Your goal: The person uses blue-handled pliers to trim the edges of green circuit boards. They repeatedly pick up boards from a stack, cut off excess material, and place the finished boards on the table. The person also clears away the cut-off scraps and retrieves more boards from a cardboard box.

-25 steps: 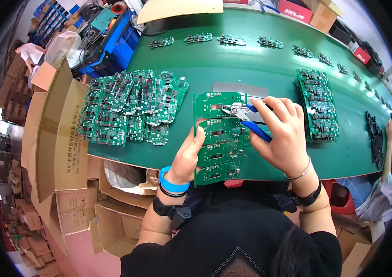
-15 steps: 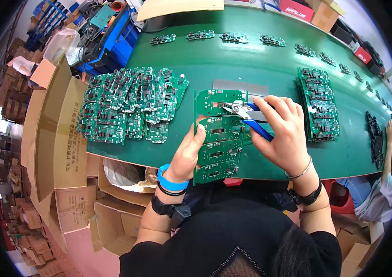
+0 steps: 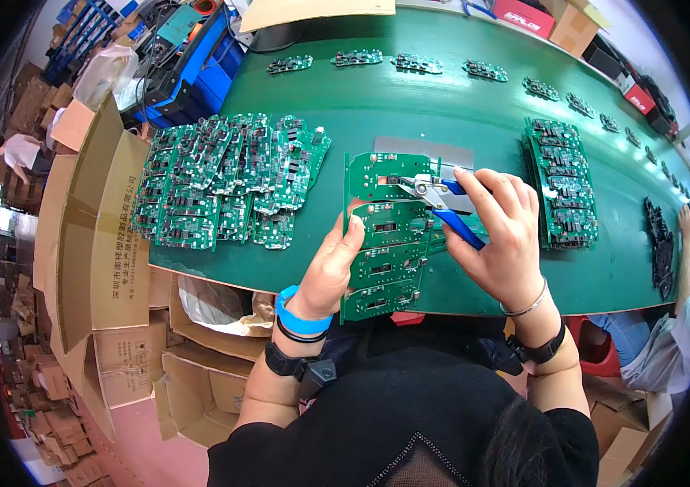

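A green circuit board panel (image 3: 393,280), made of several joined sections, stands tilted over the near edge of the table. My left hand (image 3: 330,264) grips its left edge, thumb on the face towards me and the other fingers mostly hidden behind. My right hand (image 3: 501,219) is closed around the blue handles of a pair of cutting pliers (image 3: 427,189). The pliers' metal jaws point left and lie at the top section, beside its dark slot. Whether the jaws touch the board I cannot tell.
Overlapping stacked circuit boards (image 3: 223,183) lie left on the green table (image 3: 345,105); another stack (image 3: 562,187) stands right. Single boards (image 3: 416,63) form a row along the far side. A grey sheet (image 3: 460,154) lies behind the panel. Open cardboard boxes (image 3: 121,243) flank the left. Another person's arm (image 3: 683,260) is far right.
The pliers have shifted slightly right along the top section, and their jaws look a little wider apart. My left hand keeps its grip. A person in the left background has moved.
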Tool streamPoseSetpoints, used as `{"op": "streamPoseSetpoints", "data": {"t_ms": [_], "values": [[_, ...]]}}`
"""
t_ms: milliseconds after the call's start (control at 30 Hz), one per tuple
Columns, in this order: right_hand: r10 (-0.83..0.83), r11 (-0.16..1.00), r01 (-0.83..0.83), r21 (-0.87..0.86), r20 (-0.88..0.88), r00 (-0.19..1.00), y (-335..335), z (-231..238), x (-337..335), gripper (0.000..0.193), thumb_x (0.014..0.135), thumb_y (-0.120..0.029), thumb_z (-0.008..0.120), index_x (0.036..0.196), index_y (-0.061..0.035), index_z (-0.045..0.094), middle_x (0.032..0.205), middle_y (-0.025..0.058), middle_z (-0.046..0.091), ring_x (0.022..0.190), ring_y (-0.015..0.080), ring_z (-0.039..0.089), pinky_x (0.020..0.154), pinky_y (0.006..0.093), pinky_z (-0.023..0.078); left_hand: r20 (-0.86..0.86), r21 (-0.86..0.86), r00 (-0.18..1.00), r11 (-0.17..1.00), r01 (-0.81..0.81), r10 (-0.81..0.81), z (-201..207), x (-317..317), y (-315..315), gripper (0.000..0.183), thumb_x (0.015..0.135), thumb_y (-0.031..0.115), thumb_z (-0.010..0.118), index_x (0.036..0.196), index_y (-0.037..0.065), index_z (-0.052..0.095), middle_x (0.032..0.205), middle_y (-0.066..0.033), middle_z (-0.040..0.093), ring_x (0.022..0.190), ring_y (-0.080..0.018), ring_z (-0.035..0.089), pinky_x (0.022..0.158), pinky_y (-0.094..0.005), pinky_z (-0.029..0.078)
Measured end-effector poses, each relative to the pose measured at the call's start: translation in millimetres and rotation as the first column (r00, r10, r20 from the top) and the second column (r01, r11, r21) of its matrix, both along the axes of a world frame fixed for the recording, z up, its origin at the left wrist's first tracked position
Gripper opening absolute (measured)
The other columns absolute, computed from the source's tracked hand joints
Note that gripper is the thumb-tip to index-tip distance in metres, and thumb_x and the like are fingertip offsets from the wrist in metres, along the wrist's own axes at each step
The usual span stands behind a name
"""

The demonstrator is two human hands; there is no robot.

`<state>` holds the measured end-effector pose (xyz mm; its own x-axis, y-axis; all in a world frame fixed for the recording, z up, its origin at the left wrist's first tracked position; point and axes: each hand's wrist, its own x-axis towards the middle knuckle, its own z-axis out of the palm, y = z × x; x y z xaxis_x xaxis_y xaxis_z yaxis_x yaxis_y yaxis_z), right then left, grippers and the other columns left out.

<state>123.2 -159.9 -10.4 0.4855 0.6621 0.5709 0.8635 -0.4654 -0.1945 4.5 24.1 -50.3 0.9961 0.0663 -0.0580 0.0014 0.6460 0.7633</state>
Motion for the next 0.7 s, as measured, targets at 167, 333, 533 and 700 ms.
{"op": "streamPoseSetpoints", "data": {"t_ms": [167, 333, 533, 700], "values": [[0.007, 1.000, -0.007, -0.005, -0.009, 1.000, 0.3, 0.4, 0.6, 0.056, 0.069, -0.020, 0.072, 0.121, -0.0070, 0.059, 0.107, 0.0101, 0.057, 0.099, 0.0278, 0.053, 0.089, 0.0404, 0.038, 0.015, 0.041, 1.000, 0.999, -0.021, 0.020, 4.5, -0.2, -1.8, 0.048, 0.105, 0.033, 0.030, 0.146, 0.009, 0.025, 0.135, -0.0131, 0.048, 0.117, -0.0220, 0.055, 0.095, -0.0368, 0.050], [0.013, 1.000, -0.013, -0.001, -0.026, 1.000, -0.2, 0.8, 0.9, 0.056, 0.069, -0.020, 0.072, 0.121, -0.0069, 0.059, 0.107, 0.0101, 0.057, 0.098, 0.0277, 0.053, 0.088, 0.0405, 0.038, 0.015, 0.052, 1.000, 0.999, 0.008, -0.009, 2.5, -1.4, 0.8, 0.049, 0.105, 0.034, 0.031, 0.146, 0.008, 0.024, 0.135, -0.0132, 0.048, 0.119, -0.0218, 0.054, 0.096, -0.0364, 0.049], [0.008, 0.999, -0.008, -0.044, 0.000, 1.000, 0.6, 3.1, -0.1, 0.056, 0.068, -0.019, 0.072, 0.122, -0.0065, 0.059, 0.106, 0.0097, 0.057, 0.097, 0.0273, 0.053, 0.086, 0.0401, 0.038, 0.040, 0.096, 0.999, 0.995, -0.025, 0.021, 1.5, -1.1, -0.8, 0.049, 0.105, 0.035, 0.031, 0.145, 0.008, 0.026, 0.135, -0.0127, 0.048, 0.119, -0.0215, 0.054, 0.096, -0.0365, 0.049], [0.025, 0.999, -0.025, -0.037, 0.002, 1.000, 1.0, -0.6, 1.6, 0.058, 0.068, -0.019, 0.072, 0.122, -0.0066, 0.058, 0.106, 0.0091, 0.058, 0.096, 0.0270, 0.053, 0.084, 0.0396, 0.038, 0.025, 0.101, 0.999, 0.994, -0.033, 0.031, 1.8, -1.7, 0.1, 0.049, 0.104, 0.035, 0.031, 0.145, 0.007, 0.026, 0.134, -0.0125, 0.048, 0.118, -0.0212, 0.054, 0.096, -0.0361, 0.049]]}}
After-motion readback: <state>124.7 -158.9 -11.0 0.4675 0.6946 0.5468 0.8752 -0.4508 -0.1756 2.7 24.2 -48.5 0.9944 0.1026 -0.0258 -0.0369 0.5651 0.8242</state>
